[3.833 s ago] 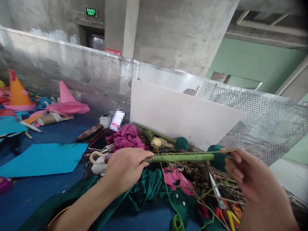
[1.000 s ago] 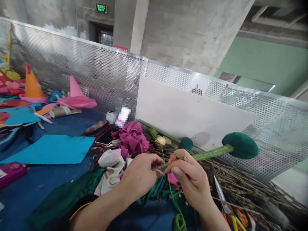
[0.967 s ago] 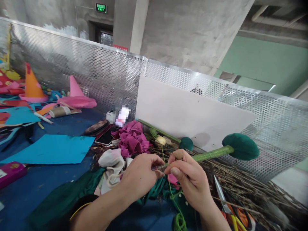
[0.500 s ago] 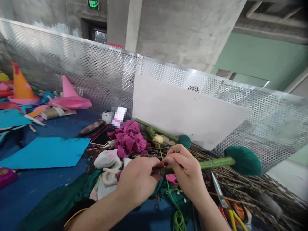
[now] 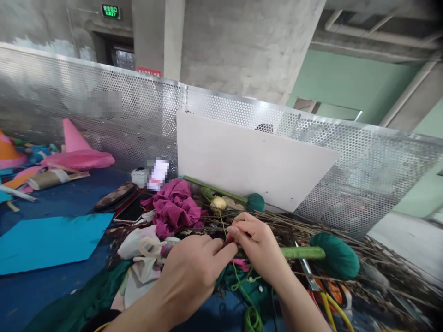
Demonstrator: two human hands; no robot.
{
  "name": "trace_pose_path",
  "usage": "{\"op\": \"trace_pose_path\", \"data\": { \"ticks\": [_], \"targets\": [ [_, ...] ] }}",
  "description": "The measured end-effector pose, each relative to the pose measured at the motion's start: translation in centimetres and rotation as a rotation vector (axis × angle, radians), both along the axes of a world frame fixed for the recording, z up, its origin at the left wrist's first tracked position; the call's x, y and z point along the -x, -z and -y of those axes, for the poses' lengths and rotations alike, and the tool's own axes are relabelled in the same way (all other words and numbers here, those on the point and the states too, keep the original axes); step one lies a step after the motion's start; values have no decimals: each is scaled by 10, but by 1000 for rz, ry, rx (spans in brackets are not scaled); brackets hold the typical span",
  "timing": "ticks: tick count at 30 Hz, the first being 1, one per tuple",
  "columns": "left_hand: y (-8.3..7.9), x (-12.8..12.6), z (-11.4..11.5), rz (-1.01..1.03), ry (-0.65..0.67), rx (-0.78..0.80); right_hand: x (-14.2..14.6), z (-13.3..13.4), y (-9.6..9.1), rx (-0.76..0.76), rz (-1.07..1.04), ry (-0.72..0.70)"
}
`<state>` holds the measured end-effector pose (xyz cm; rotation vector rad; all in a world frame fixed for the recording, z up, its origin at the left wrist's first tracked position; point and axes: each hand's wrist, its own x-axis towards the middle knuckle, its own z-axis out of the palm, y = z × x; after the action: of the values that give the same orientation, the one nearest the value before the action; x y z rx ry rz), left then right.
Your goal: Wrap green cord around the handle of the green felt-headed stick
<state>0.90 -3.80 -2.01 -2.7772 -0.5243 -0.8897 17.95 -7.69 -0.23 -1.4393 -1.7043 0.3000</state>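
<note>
Two-handed work on a green-wrapped stick, shown from near to far. In the foreground, a loose coil of green yarn (image 5: pixel 253 319) lies on the blue table (image 5: pixel 211 313), its strand rising toward the hands. The left hand (image 5: pixel 199 267) is clamped around the green-wrapped stick (image 5: pixel 301 252), which lies nearly level across the view; its far right end bears 1 dark green padded ball (image 5: pixel 335 256). The right hand (image 5: pixel 258 244) meets the stick just beside the left fingertips, its thumb and forefinger together; what lies between the tips is hidden. Scissors (image 5: pixel 308 272) with yellow handles lie by the right forearm, partly covered by the stick. Dark green cloth (image 5: pixel 79 299) spreads at left, near a bright blue sheet (image 5: pixel 51 244). Beyond the hands are crumpled magenta cloth (image 5: pixel 176 207), a pale yellow ball (image 5: pixel 218 203), dry stems (image 5: pixel 287 221) and a 2nd green stick (image 5: pixel 221 189) ending in a smaller dark green ball (image 5: pixel 255 202). Farther back, a pink pointed hat (image 5: pixel 78 152) stands at left, and a white board (image 5: pixel 242 157) leans against a perforated metal panel (image 5: pixel 134 101).
</note>
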Motion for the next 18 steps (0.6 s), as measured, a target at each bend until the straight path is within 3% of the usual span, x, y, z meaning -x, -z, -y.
{"op": "trace_pose_path", "data": {
  "ticks": [5, 10, 14, 18],
  "targets": [
    [-2, 1, 1, 56, -7, 15, -2, 0, -2, 13, -45, -4],
    [-6, 10, -8, 102, -68, 102, -26, 13, -19, 90, -115, -57],
    [-17, 25, -24, 115, -189, 248, -79, 39, -29, 104, -130, -69],
    [-33, 39, -35, 137, -309, 422, -149, 63, -14, -23, -346, 181]
  ]
}}
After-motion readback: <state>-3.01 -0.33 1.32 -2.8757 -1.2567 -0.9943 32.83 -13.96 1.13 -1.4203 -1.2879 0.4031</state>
